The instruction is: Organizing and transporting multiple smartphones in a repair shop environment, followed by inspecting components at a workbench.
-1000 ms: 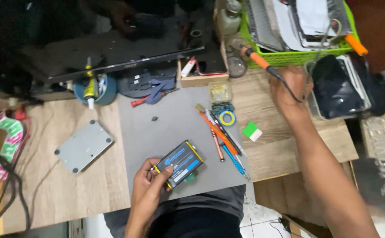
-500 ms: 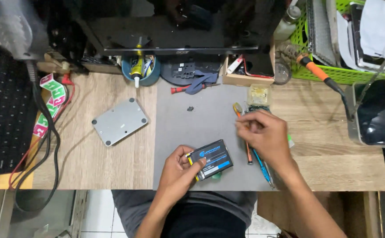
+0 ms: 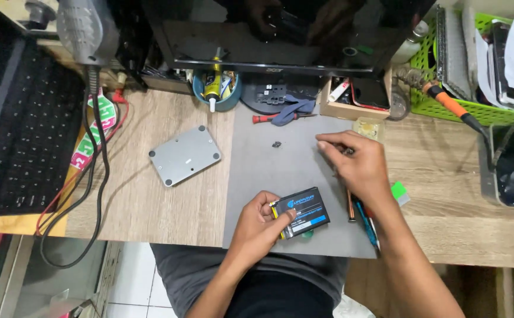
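Observation:
My left hand (image 3: 260, 227) grips a black rectangular pack with a blue label and yellow edge (image 3: 301, 212), held tilted just above the near edge of the grey mat (image 3: 280, 171). Over the mat's right side, my right hand (image 3: 356, 164) has its fingers pinched together pointing left, with a small dark tool end showing between thumb and forefinger. A tiny dark screw (image 3: 276, 143) lies on the mat, a little left of those fingertips. Several pens and thin tools (image 3: 364, 217) lie under my right wrist.
A grey metal cover plate (image 3: 185, 155) lies on the wooden desk to the left. Around stand a keyboard (image 3: 27, 129), cables (image 3: 95, 176), a monitor (image 3: 268, 29), a blue cup with a glue tube (image 3: 215, 88), a red screwdriver (image 3: 268, 118), a wooden box (image 3: 357, 100), a green basket (image 3: 445, 88) and a soldering iron (image 3: 445, 100).
My right hand came back from the far right, passed over the pens and now sits pinched nearer the mat's middle. The view has swung left. My left hand still holds the pack.

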